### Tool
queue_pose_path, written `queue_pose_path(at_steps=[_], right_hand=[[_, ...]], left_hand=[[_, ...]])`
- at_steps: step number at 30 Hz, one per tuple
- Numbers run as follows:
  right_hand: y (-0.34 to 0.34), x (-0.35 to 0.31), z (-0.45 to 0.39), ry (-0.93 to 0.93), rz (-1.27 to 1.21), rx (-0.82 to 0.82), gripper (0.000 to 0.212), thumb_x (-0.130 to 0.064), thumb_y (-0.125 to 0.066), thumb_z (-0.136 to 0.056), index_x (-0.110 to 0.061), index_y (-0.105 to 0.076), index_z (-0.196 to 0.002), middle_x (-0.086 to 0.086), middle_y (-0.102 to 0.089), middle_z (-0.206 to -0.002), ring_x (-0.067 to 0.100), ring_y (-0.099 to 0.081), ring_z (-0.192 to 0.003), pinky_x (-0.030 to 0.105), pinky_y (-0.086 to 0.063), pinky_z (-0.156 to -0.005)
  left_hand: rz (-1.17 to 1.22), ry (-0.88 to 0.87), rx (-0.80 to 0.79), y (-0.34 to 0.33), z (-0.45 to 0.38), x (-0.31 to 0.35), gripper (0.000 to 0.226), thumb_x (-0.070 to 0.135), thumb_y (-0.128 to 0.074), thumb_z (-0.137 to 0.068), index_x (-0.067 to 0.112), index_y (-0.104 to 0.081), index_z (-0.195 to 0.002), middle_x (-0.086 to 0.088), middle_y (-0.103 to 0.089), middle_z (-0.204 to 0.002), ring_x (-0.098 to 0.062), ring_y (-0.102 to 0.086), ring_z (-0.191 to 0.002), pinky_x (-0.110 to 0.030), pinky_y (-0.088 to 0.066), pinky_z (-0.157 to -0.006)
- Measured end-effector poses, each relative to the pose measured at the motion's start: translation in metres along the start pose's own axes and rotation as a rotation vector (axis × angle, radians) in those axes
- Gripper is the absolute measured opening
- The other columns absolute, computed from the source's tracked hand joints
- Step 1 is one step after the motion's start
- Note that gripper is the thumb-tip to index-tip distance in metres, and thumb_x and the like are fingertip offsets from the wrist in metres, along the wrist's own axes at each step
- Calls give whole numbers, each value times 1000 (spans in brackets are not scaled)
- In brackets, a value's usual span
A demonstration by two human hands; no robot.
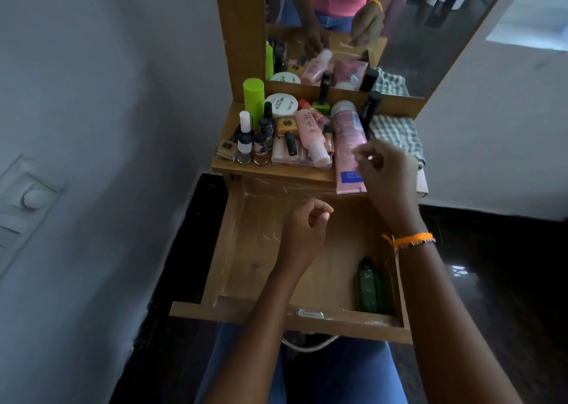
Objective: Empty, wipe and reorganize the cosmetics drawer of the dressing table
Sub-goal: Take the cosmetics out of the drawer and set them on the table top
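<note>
Her right hand hovers at the pink tube on the table, fingers curled, seemingly empty. The left hand hangs loosely curled over the drawer; nearer her, below her right wrist, lies a green bottle, probably the last to lift out.

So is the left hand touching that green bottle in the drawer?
Apart. The head view shows the left hand hovering mid-drawer, with bare drawer floor between it and the green bottle by the right wall.

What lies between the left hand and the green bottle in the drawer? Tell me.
Head view: only bare drawer floor lies between the left hand and the green bottle.
</note>
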State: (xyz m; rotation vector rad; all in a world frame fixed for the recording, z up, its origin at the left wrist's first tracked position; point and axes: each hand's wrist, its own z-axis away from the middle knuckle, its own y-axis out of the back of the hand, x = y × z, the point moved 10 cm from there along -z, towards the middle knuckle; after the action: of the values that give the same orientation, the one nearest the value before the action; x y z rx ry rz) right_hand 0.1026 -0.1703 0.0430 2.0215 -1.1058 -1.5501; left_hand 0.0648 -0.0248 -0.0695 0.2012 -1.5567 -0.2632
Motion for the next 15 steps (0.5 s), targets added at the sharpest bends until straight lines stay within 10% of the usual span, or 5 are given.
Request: queue_pose_path(at_steps=[9, 15], right_hand=[[-31, 103, 119, -456, 433, -476, 14, -17, -52, -91, -14, -65, -91, 10, -64, -93, 26, -61, -78, 34, -54, -70], [-53, 91, 128, -366, 644, -549, 16, -17, -49, -94, -12, -58, -106, 8, -64, -105, 27, -63, -95, 31, -50, -75]], left_hand=[[-109, 75, -156, -24, 20, -25, 15, 7, -55, -89, 16, -66, -88, 9, -62, -82, 2, -55, -74, -6, -40, -65], [-232, 36, -210, -31, 22, -28, 14, 8, -55, -90, 17, -66, -90, 4, -64, -93, -9, -59, -83, -20, -48, -73]])
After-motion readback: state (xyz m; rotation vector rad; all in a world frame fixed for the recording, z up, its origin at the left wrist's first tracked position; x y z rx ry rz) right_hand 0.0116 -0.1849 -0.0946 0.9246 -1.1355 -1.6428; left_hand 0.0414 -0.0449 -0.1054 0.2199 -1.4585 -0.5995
